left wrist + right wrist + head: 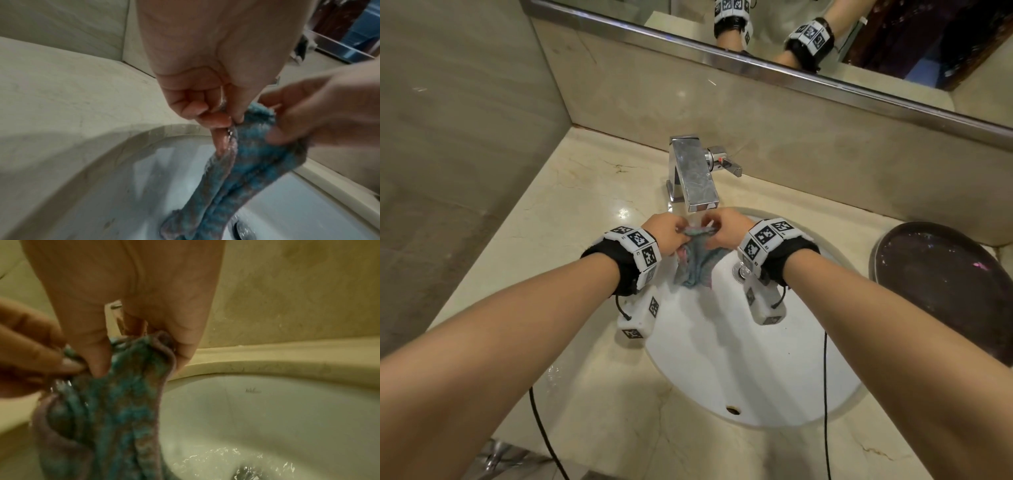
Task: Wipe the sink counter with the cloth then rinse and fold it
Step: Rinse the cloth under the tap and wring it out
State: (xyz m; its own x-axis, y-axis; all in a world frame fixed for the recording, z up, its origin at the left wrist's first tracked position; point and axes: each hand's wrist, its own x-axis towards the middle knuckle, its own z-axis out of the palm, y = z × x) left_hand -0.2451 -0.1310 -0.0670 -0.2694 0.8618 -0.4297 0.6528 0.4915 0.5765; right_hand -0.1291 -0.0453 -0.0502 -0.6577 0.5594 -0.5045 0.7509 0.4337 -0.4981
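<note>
A wet blue cloth (697, 263) with a pinkish edge hangs into the white sink basin (739, 359) under the spout of the chrome faucet (697, 178), where water runs. My left hand (667, 233) pinches its top edge from the left and my right hand (726, 229) grips the same edge from the right. In the left wrist view the left hand (218, 116) pinches the cloth (236, 170) beside the right hand (298, 116). In the right wrist view the right hand (133, 345) holds the bunched cloth (115, 402), with the left hand (41, 353) alongside.
The beige marble counter (571, 240) surrounds the basin, with water drops at its front left. A dark round tray (945, 287) sits on the right. The faucet lever (729, 164) points right. A mirror (825, 34) runs above the backsplash. Water swirls at the drain (257, 467).
</note>
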